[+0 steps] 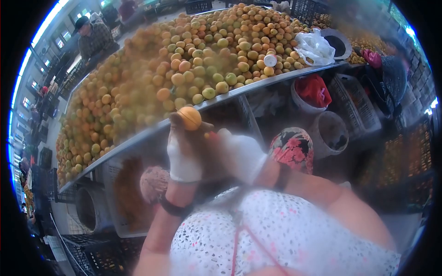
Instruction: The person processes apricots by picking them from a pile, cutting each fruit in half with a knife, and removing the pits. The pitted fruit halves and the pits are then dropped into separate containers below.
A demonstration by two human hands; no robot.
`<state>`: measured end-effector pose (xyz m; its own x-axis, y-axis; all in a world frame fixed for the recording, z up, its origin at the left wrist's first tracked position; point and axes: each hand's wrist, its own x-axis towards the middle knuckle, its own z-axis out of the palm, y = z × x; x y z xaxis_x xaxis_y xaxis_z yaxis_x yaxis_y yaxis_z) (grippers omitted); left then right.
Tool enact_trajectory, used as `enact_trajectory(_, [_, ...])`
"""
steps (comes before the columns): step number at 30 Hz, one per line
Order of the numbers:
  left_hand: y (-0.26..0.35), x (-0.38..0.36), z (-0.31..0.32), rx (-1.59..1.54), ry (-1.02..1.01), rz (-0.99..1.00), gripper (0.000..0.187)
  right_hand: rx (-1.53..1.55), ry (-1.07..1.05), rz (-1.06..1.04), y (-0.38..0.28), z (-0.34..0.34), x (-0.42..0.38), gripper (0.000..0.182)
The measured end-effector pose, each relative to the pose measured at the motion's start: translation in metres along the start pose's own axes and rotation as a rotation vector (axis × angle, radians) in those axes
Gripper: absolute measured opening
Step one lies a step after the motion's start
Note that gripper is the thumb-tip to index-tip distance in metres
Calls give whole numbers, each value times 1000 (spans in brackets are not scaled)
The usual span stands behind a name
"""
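- My left hand [183, 154], gloved in white with brown fingers, is raised in front of my chest; its fingers are clamped on one orange fruit [189, 118], which sits at the fingertips, just below the counter's near edge as the head view shows it.
- My right hand [239, 154], also gloved white, is just beside the left, close to the fruit. A small red thing shows at its fingertips; haze blurs it, and I cannot tell whether these fingers are closed or apart.
- Counter [276, 77]: long metal-rimmed bed, running diagonally from lower left to upper right. The rim is a thin raised lip; the heap of fruit [184, 64] lies right up against it along the whole length. Heap is orange, yellow and green mixed.
- Open room: little. My hands work in the narrow gap between the rim and my body. Below the rim the space is filled with containers.
- Under the rim, right side: a bucket [304, 103] holding something red; near it a second bucket [329, 133], dark inside, contents not clear; a crate [361, 108] beside them.
- Lower left: a tub [126, 195] with brownish contents, blurred.
- On the heap, far right: a white plastic bag [315, 46] and a small white round lid [270, 60].
- Another person [94, 39] stands at the counter's far side.
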<state>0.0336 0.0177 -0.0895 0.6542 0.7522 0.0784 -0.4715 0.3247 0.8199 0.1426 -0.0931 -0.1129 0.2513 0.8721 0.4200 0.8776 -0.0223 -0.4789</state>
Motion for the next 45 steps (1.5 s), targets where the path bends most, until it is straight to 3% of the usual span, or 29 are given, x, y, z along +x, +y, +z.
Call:
enact_trajectory(4, [-3,-6,8,13,-50,30,61,66,60,-14,2,0,-1,23])
enact_trajectory(6, [-1,-12,16,349,26,221,43,240,79,52,6,12,-6,23])
enact_trajectory(7, [4,-12,12,308,-46,134,55,418,83,111,6,18,-7,23])
enact_trajectory(8, [1,-11,10,317,-43,148,55,425,86,96,7,22,-6,23])
enact_trajectory(10, [-8,-6,8,-38,75,-126,52,492,132,73,1,15,2,23])
enact_trajectory(12, [0,-8,3,-14,20,-111,51,331,120,34,-5,-4,0,23])
enact_trajectory(14, [7,-7,1,358,-51,103,51,315,87,74,-11,-18,0,22])
enact_trajectory(15, [3,-6,4,657,32,371,44,315,74,68,-14,-25,-1,21])
enact_trajectory(16, [-2,-1,-6,673,-20,389,41,321,81,44,-12,-21,-1,21])
enact_trajectory(19, [-13,4,-18,270,-31,137,50,216,-22,110,-6,-7,-1,20])
enact_trajectory(20, [-18,5,-18,273,-36,153,50,214,-12,95,-5,-6,2,20])
enact_trajectory(22, [-21,1,-13,4,139,-64,59,153,-46,145,-8,-8,3,20])
enact_trajectory(26, [-22,12,-30,-109,232,-27,65,85,-83,128,-12,-19,5,19])
enact_trajectory(28, [-5,3,-20,-80,186,-6,57,286,199,4,-18,-30,8,17])
enact_trajectory(31, [10,-21,14,405,64,106,38,541,262,67,-23,-53,18,20])
enact_trajectory(33, [15,-33,27,768,-108,229,42,579,293,2,-27,-60,26,21])
enact_trajectory(35, [9,-37,28,882,-164,323,44,639,180,151,-30,-65,24,20])
enact_trajectory(38, [-3,-37,26,721,-228,265,48,756,202,190,-29,-55,25,17])
enact_trajectory(40, [-1,-42,35,112,-251,7,49,757,198,172,-37,-60,28,16])
enact_trajectory(42, [8,-44,47,40,-239,-44,49,757,197,163,-43,-62,31,15])
enact_trajectory(44, [15,-36,62,-868,-888,-210,47,543,268,14,-44,-61,35,12])
enact_trajectory(45, [17,-36,62,-869,-887,-209,47,542,267,14,-43,-59,36,12])
